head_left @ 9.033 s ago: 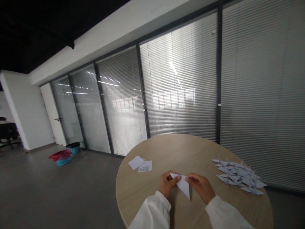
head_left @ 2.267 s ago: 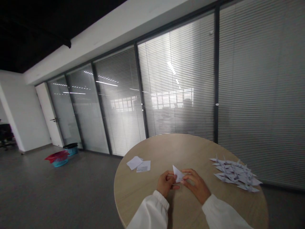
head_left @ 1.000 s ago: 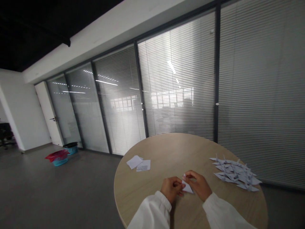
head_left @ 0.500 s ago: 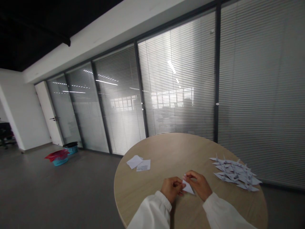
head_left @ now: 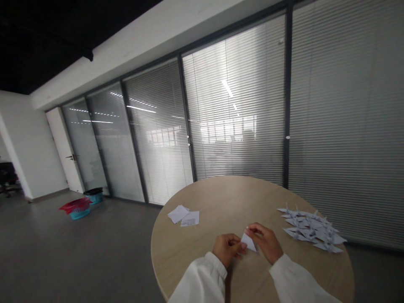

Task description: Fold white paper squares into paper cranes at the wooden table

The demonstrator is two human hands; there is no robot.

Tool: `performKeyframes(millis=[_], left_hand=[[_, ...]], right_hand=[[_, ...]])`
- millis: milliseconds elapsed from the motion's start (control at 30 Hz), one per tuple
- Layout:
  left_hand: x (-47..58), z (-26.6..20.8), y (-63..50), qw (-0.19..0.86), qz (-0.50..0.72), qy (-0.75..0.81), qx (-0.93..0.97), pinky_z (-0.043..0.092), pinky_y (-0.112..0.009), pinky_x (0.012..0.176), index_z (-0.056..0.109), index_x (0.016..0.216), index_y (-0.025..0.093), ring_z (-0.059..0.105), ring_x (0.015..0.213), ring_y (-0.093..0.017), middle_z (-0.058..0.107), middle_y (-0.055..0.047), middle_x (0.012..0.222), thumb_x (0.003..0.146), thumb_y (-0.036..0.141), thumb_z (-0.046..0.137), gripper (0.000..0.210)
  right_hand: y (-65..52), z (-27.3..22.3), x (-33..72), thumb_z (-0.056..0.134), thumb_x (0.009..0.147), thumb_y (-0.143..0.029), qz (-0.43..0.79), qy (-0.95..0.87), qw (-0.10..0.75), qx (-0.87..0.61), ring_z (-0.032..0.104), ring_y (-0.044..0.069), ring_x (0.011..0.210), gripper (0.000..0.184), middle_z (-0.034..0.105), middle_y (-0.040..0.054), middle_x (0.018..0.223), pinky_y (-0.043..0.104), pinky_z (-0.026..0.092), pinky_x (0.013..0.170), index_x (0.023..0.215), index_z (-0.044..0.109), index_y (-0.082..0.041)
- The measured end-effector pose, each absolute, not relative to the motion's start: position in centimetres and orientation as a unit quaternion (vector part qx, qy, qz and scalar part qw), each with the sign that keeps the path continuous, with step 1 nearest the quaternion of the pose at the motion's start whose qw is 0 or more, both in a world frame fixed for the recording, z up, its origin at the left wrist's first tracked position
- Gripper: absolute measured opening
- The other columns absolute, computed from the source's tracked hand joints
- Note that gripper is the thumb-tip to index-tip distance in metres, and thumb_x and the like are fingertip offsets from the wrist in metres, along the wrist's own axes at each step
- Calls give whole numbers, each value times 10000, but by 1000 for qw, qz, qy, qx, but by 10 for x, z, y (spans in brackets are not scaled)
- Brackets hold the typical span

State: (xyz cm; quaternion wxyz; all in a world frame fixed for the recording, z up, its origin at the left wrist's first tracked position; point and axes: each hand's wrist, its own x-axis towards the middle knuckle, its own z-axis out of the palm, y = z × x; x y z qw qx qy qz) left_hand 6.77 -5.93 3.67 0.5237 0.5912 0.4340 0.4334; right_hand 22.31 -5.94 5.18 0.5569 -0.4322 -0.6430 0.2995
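A small folded piece of white paper (head_left: 249, 242) is held between my two hands above the near part of the round table. My left hand (head_left: 226, 249) pinches its left edge between thumb and fingers. At the paper's top corner, my right hand (head_left: 265, 240) grips with thumb and fingertips. To the right lies a cluster of several folded paper cranes (head_left: 312, 229) with pointed wings. Loose paper squares (head_left: 190, 219) rest at the table's left, one bearing printed text.
The round wooden table (head_left: 227, 193) stands close to a glass partition (head_left: 236, 105) with blinds. On the floor at left are a blue basket with a red liner (head_left: 77, 208) and another with a black liner (head_left: 94, 194). Farther back is a white door (head_left: 65, 151).
The folded paper has tilted slightly, and its lower tip sits a bit higher. My right hand has shifted a little to the right. The cranes and loose squares have stayed put.
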Motion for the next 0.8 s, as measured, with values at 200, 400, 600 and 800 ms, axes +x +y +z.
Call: performKeyframes(millis=[200,400,600,800], left_hand=[[68,39,-60,523,436,438,587,429,-244,447,620,630,85,552,461,-135,630,-68,542,488,457,708,408],[67,36,-58,503,436,433,608,432,-237,459,597,603,101,564,477,-134,643,-69,561,553,459,666,368],[68,37,-59,497,440,420,618,443,-220,469,633,720,106,554,533,-125,649,-54,641,542,390,697,341],[73,37,-60,513,442,411,610,435,-217,476,646,712,111,514,503,-104,620,-24,611,493,363,735,345]], right_hand=[[-59,51,223,580,668,-462,300,-638,563,-431,593,198,698,296,647,46,682,258,456,633,680,625,-169],[-60,51,224,562,676,-491,300,-640,561,-430,585,197,708,323,636,44,684,249,449,630,680,606,-171],[-57,51,226,560,671,-511,336,-611,575,-429,560,172,639,346,602,17,643,233,432,577,703,578,-168],[-55,48,225,554,667,-534,349,-618,573,-409,546,164,631,371,587,11,635,225,428,572,707,580,-166]])
